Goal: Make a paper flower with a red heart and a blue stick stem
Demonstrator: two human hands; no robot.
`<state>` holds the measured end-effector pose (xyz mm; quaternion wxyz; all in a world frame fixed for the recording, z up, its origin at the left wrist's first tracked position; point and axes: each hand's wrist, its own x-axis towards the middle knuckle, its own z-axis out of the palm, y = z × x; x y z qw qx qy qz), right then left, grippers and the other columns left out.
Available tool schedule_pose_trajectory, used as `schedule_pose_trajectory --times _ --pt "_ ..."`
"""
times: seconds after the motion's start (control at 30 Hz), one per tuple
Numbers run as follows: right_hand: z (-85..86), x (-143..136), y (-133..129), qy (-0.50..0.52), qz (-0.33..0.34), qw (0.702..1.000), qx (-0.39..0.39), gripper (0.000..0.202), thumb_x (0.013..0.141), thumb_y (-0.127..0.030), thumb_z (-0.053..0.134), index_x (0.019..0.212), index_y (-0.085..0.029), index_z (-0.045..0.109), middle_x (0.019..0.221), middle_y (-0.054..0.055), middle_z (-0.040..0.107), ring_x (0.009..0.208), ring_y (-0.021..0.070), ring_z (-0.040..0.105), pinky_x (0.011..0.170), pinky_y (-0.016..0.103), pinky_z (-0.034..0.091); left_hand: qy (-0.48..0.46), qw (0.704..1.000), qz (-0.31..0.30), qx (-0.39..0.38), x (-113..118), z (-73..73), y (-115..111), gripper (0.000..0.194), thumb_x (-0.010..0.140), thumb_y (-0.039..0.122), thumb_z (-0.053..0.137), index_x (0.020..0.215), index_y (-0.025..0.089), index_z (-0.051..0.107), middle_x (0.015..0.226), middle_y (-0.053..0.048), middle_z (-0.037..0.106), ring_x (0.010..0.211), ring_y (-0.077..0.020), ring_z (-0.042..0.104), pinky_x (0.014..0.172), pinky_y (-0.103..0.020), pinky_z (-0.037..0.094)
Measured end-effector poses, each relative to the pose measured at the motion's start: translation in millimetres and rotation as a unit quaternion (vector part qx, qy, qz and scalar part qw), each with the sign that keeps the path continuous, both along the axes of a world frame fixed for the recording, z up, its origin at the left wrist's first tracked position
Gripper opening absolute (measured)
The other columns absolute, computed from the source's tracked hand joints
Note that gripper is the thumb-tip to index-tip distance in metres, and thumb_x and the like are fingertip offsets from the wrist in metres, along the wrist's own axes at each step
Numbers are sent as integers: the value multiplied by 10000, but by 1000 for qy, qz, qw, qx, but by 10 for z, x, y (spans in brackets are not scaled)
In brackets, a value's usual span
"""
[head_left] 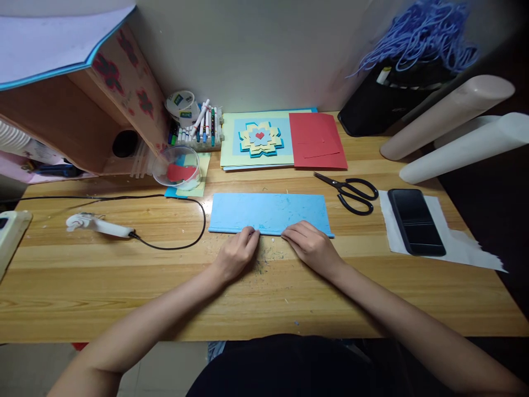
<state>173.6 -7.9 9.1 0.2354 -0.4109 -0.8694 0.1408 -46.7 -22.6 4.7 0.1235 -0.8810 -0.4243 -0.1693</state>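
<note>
A blue sheet of paper [268, 212] lies flat on the wooden table, with its near edge rolled into a thin tube. My left hand [238, 252] pinches this rolled edge left of its middle, fingers pressed together. Further right along the same edge, my right hand [311, 246] grips it with closed fingers. Both thumbs are mostly hidden. Small crumbs are scattered on the table between my hands. Black-handled scissors [351, 193] rest just beyond the sheet's right end.
A white glue gun [99, 225] with a black cable is at the left. Behind are a clear bowl [198, 173], markers [201, 124], a layered paper flower [250, 144] and red paper [316, 143]. A phone [416, 221] and white rolls [467, 146] stand at right.
</note>
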Motion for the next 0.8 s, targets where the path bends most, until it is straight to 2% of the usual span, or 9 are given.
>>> schedule_pose_trajectory --times 0.13,0.27,0.33,0.47,0.8 --pt "4 -9 14 4 -2 1000 -2 176 869 -123 437 858 -150 610 812 85 621 788 193 509 705 309 443 -1 1000 -4 11 -9 -2 -4 208 870 111 426 1020 130 569 861 -50 658 654 -117 582 572 -229 398" --pt "1 -15 14 13 -9 1000 -11 166 860 -107 445 850 -144 606 807 85 617 788 191 502 706 308 442 1 1000 -8 29 21 12 -25 199 874 119 436 1004 119 587 904 -76 666 892 -169 601 740 -278 396" --pt "2 -18 21 19 -12 1000 -17 168 858 -104 444 847 -152 605 801 79 618 786 190 504 704 310 442 4 999 -5 35 33 22 -35 209 875 120 436 1013 115 592 924 -80 668 938 -180 592 769 -291 387" --pt "15 -29 58 30 -15 999 -27 172 850 -96 448 821 -167 602 772 71 618 764 190 510 684 313 441 16 1000 -3 19 42 38 -66 246 872 111 426 1063 93 581 933 -97 665 911 -188 597 777 -294 398" --pt "57 -64 101 18 -27 999 -44 193 847 -90 444 775 -172 603 767 73 584 773 196 496 674 316 425 4 1000 -5 -27 71 6 -66 372 874 67 358 1240 60 424 916 -130 632 885 -198 592 772 -323 454"
